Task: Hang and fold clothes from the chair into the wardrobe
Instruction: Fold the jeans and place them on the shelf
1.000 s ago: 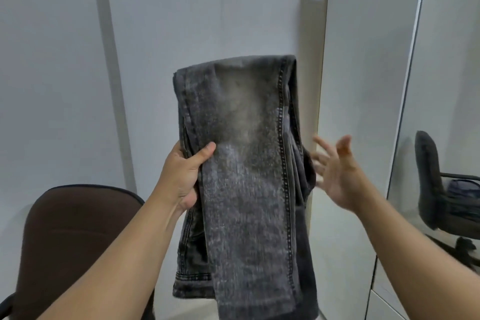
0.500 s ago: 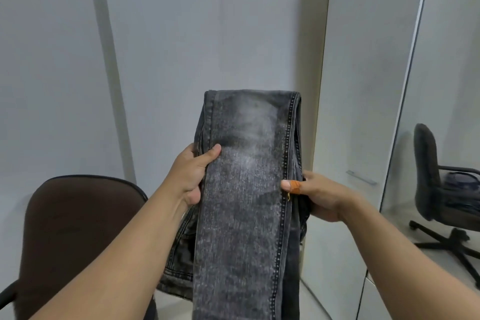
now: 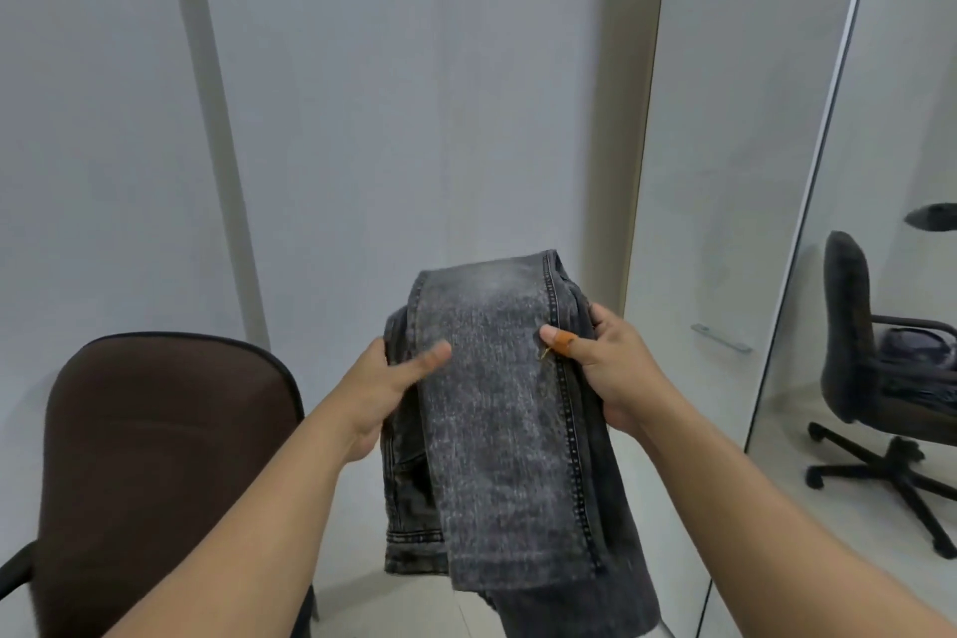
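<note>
1. Jeans (image 3: 497, 409): dark grey washed denim, folded over at the top, held up in the air in front of me between my two hands; the lower ends hang down past my wrists toward the floor.
2. Left hand (image 3: 386, 386): I grip the left edge of the fold, thumb laid across the front of the cloth, fingers hidden behind it.
3. Right hand (image 3: 603, 368): I clamp the right edge by the stitched seam, thumb on the front, fingers curled round the back. An orange band (image 3: 562, 341) wraps the thumb.
4. Chair (image 3: 155, 456): brown padded back, low left, just beside my left forearm; its seat is out of view, so I cannot tell what lies on it.
5. Wardrobe (image 3: 725, 171): white door at right, closed, with a small handle (image 3: 721, 338); its inside is not visible.
6. Mirror (image 3: 890, 275): far right, showing a reflected office chair with dark cloth lying on its seat.
7. Wall (image 3: 414, 93): plain pale grey, behind the jeans.
</note>
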